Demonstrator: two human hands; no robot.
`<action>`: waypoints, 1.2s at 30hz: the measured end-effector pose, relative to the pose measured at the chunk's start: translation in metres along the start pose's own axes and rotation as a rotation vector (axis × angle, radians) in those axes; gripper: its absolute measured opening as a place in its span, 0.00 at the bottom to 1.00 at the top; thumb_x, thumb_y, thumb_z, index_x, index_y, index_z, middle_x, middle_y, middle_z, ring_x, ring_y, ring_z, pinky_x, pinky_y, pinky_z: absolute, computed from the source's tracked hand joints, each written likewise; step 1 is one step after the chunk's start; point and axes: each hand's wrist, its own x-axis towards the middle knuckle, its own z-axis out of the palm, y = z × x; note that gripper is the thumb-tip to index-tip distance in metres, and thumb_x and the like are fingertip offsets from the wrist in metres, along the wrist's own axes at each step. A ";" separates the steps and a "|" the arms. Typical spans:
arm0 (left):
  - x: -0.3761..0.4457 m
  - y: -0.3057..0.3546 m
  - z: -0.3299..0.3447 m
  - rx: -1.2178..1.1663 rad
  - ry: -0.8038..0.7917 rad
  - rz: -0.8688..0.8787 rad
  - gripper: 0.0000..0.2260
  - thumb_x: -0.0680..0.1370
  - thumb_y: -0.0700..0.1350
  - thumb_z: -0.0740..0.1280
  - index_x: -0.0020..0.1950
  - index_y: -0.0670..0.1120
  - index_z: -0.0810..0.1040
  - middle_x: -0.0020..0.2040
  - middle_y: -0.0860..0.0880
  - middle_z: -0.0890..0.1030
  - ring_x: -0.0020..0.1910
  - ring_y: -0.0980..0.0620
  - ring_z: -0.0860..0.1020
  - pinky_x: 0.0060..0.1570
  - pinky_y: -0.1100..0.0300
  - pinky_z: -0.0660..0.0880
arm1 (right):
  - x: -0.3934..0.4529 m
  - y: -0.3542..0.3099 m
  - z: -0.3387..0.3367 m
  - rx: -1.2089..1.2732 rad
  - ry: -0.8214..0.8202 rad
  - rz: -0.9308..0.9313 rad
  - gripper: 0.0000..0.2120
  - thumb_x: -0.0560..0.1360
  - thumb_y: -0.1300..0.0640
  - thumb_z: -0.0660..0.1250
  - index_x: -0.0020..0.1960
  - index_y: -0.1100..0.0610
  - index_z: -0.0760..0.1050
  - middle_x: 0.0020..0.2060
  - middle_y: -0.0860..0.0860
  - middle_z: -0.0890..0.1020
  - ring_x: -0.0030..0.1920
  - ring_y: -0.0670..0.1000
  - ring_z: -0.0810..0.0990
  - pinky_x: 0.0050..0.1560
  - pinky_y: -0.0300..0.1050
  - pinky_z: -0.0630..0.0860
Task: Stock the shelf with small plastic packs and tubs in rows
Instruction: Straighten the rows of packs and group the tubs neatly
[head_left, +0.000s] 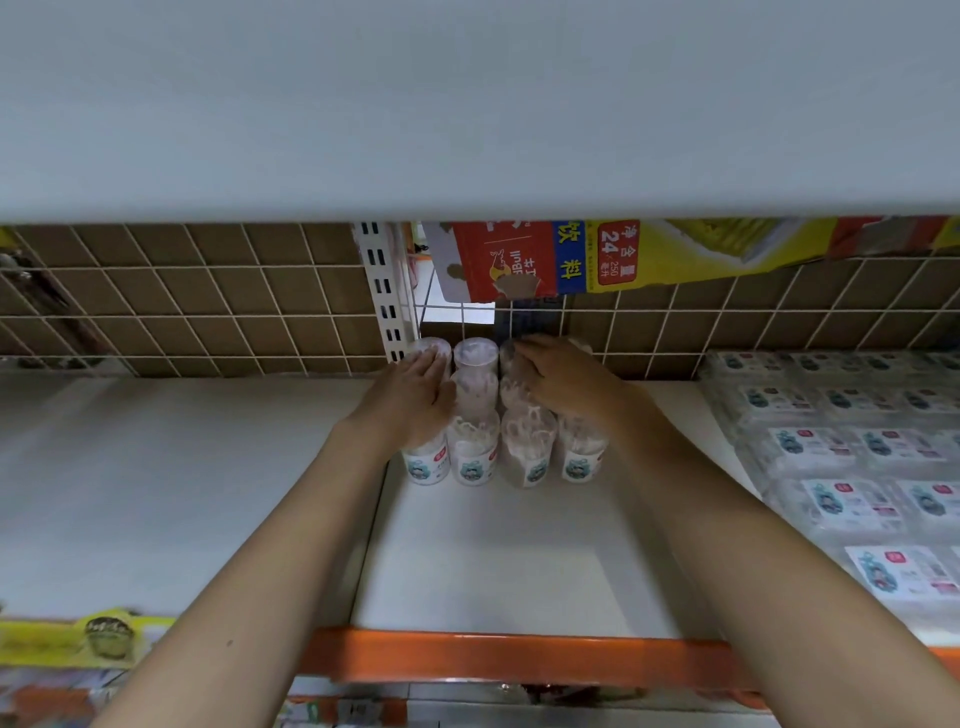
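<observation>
Several clear round tubs (474, 448) with white-and-blue labels stand in rows near the back of the white shelf (498, 561). My left hand (415, 395) lies flat on the tops of the tubs in the left column, fingers straight and pointing toward the back. Over the right columns, my right hand (561, 382) rests on the tub tops with fingers slightly bent. Neither hand plainly grips a tub. The tubs under both hands are partly hidden.
Flat clear plastic packs (852, 467) with labels fill the shelf's right side in rows. A wire grid (208, 312) backs the shelf, with a white upright post (382, 291). An upper shelf (467, 104) overhangs. An orange front rail (519, 657) edges the shelf.
</observation>
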 end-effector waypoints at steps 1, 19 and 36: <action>0.000 0.001 0.000 -0.005 0.007 -0.001 0.24 0.83 0.51 0.46 0.77 0.43 0.52 0.78 0.45 0.51 0.77 0.49 0.49 0.74 0.54 0.48 | 0.000 -0.001 0.000 -0.006 -0.003 0.000 0.21 0.83 0.54 0.48 0.73 0.58 0.62 0.71 0.55 0.66 0.69 0.56 0.66 0.69 0.49 0.60; 0.000 0.000 -0.004 -0.055 0.028 0.023 0.24 0.83 0.52 0.47 0.77 0.44 0.52 0.78 0.46 0.53 0.76 0.50 0.50 0.74 0.52 0.50 | -0.010 -0.013 0.002 -0.012 0.111 0.019 0.21 0.83 0.55 0.49 0.71 0.63 0.63 0.70 0.59 0.67 0.70 0.56 0.63 0.69 0.51 0.59; 0.019 0.016 -0.002 -0.021 -0.025 0.101 0.24 0.83 0.51 0.48 0.77 0.43 0.52 0.78 0.44 0.52 0.76 0.49 0.50 0.74 0.51 0.49 | -0.013 -0.020 0.028 0.089 0.160 0.063 0.27 0.80 0.48 0.44 0.74 0.60 0.58 0.74 0.56 0.60 0.74 0.56 0.56 0.74 0.53 0.50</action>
